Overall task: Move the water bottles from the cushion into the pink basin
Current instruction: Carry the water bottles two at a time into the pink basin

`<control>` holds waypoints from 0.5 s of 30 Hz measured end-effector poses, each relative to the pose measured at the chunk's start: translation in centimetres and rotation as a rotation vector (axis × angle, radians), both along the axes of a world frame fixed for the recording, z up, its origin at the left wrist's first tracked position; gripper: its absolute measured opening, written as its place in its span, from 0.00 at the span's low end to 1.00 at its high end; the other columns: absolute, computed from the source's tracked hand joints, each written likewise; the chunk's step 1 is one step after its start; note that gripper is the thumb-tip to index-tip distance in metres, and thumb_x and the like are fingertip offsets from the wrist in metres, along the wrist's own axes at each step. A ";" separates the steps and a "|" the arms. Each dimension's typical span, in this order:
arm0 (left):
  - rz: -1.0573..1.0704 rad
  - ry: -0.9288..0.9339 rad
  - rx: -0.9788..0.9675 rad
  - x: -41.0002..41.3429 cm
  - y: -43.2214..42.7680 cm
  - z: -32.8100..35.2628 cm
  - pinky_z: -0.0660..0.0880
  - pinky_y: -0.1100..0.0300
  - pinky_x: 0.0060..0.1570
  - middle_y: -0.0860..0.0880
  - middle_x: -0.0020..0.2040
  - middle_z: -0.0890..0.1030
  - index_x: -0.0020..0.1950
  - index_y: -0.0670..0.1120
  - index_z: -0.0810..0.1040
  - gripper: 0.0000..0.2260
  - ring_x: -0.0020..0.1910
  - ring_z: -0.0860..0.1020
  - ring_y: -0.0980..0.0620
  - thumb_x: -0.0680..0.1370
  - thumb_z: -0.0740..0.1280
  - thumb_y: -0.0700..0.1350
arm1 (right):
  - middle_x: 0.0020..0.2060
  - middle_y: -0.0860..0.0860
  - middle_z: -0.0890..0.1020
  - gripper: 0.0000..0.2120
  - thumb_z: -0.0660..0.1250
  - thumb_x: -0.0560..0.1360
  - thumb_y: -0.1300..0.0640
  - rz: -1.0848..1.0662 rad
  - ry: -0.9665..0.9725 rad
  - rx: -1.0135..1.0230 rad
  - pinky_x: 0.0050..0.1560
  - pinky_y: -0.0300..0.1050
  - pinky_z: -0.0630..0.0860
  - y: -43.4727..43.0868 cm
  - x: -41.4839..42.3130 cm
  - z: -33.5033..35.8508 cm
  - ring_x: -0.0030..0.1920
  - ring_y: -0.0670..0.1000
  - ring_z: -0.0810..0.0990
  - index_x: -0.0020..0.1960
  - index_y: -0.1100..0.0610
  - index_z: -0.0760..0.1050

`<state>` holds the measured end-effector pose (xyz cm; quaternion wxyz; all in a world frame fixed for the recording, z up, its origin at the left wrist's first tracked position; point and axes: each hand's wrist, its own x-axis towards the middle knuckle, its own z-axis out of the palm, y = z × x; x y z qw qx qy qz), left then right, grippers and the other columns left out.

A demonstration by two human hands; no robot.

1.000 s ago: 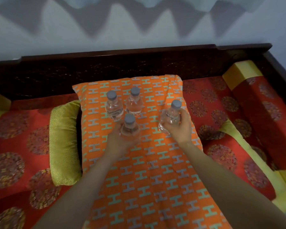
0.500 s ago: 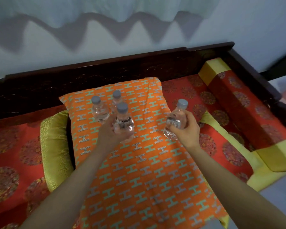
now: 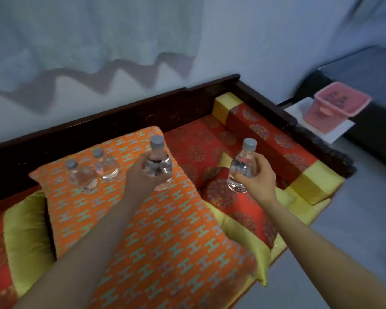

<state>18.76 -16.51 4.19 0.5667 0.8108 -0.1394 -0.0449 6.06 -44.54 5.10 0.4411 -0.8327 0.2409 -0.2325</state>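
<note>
While two water bottles stand upright on the orange cushion [image 3: 156, 237], a near bottle [image 3: 84, 178] and a far bottle [image 3: 105, 167] close together by its far left corner, the person holds one more in each hand, so I judge the job to be barely begun. The left hand [image 3: 140, 175] is wrapped round the body of the left-held bottle [image 3: 158, 163], upright over the cushion's far right part and, it seems, clear of the fabric. The right hand [image 3: 259, 177] grasps the right-held bottle [image 3: 241, 168] from the side, already past the cushion's right edge and above the red seat cover [image 3: 210, 139]. The pink basin [image 3: 337, 108] sits well off to the cushion's far right, beyond the dark wooden arm [image 3: 276, 112] of the seat, on a white sheet [image 3: 339, 132]. Something dark shows inside it, too blurred to name, so I cannot tell whether any bottle is in there. These two need carrying across and setting down, then the pair on the cushion must follow.
</note>
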 end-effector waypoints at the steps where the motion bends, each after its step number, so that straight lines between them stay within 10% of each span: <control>1: -0.015 0.008 -0.013 -0.8 -1.8 0.7 0.75 0.67 0.45 0.52 0.51 0.82 0.58 0.49 0.78 0.25 0.45 0.79 0.64 0.64 0.80 0.41 | 0.54 0.50 0.79 0.28 0.78 0.63 0.55 -0.026 -0.008 -0.010 0.55 0.55 0.76 -1.6 -1.6 0.7 0.52 0.52 0.80 0.61 0.51 0.74; 15: -0.186 -0.105 0.004 -12.3 -24.6 6.9 0.68 0.72 0.41 0.57 0.48 0.79 0.60 0.51 0.75 0.31 0.43 0.76 0.65 0.59 0.82 0.49 | 0.58 0.52 0.78 0.33 0.79 0.63 0.53 -0.348 -0.043 -0.111 0.52 0.46 0.75 -21.9 -23.1 7.4 0.54 0.50 0.76 0.65 0.54 0.72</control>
